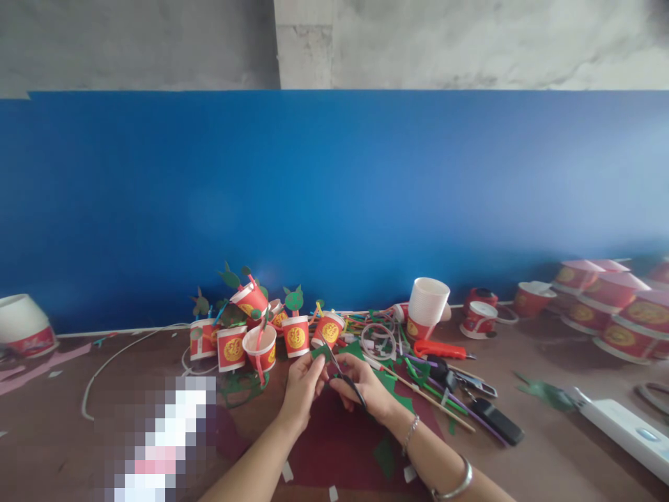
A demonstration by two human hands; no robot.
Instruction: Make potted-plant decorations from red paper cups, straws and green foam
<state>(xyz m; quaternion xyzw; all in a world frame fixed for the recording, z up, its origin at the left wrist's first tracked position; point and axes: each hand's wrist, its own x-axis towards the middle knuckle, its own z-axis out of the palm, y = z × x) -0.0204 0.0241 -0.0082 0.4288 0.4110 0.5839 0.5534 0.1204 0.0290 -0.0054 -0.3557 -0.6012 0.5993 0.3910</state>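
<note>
Between the thumb and fingers of my left hand [303, 387] is a small piece of green paper [320, 352]. My right hand [363, 385] is closed around black-handled scissors [351, 388], whose blades point up and left against the green paper. Under both hands lies a dark red sheet [334, 460], with green paper scraps [389, 380] along its right side. Just beyond my hands stand small red-and-white paper cups, one [297, 337] topped by a green cat-shaped cutout [293, 298].
More decorated cups [231, 348] crowd the left. Toward the right are a white cup stack [428, 307], a red utility knife [442, 350], straws, a wooden stick [428, 396], a black key fob [496, 420] and a white glue gun [621, 436]. Pink-topped cups [624, 307] fill the far right.
</note>
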